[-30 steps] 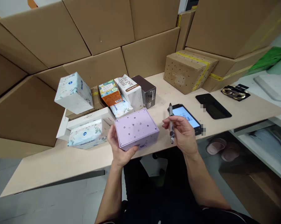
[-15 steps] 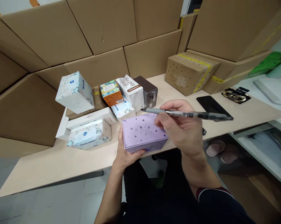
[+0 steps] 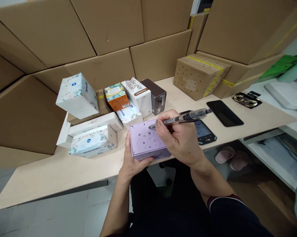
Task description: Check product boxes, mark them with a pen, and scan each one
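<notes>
A lilac box (image 3: 143, 140) with small dark circles and marks on its top sits at the table's front edge. My left hand (image 3: 133, 159) grips its left side, with the thumb along the front face. In my right hand (image 3: 179, 136) a pen (image 3: 187, 117) is pinched between thumb and fingers. Its tip points down-left at the top of the box, near the back edge; whether it touches the surface I cannot tell. The right part of the box is hidden behind my right hand.
Beyond the box stand tissue packs (image 3: 92, 141), a white "Super Meal" box (image 3: 137, 95), an orange box (image 3: 116, 96) and a dark brown box (image 3: 154, 95). A handheld device (image 3: 204, 133) and a black phone (image 3: 224, 113) lie at right. Cardboard boxes (image 3: 160, 54) wall the back.
My right hand has moved left and down with the pen, bringing its tip over the box's top. The handheld device behind it now shows. My left hand keeps its hold.
</notes>
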Demonstrator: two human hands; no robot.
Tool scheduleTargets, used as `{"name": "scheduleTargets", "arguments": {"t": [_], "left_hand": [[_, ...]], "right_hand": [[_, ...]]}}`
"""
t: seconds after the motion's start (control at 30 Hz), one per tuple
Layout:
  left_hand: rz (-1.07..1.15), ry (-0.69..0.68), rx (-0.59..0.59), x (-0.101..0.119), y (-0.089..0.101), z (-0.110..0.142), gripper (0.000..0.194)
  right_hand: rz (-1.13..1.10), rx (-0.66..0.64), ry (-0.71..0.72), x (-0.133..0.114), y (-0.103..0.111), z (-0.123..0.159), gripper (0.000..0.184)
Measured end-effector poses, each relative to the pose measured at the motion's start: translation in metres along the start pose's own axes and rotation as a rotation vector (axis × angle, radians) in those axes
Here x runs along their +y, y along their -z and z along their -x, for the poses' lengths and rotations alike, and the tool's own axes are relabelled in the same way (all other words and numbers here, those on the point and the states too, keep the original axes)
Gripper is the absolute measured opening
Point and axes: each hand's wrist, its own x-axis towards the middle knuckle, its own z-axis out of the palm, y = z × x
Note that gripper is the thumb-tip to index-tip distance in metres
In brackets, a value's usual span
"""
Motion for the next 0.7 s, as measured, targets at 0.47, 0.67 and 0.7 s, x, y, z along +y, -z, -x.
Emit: {"name": "scheduleTargets", "arguments": {"t": [0.47,0.67,0.7], "left_hand": [[-0.047,-0.012,-0.002,-0.004,0.001,0.002,0.118],[-0.02,0.03,0.006,-0.003,0.002,0.0,0.119],[-0.014,0.026,0.003,-0.004,0.002,0.0,0.119]], "right_hand": [[-0.001,-0.016,-0.01,0.0,0.0,0.0,0.013],[-0.222,0.214,-0.087,0.006,-0.004,0.011,0.006],[-0.266,0.291,-0.108,0.009,-0.003,0.014,0.008]]}}
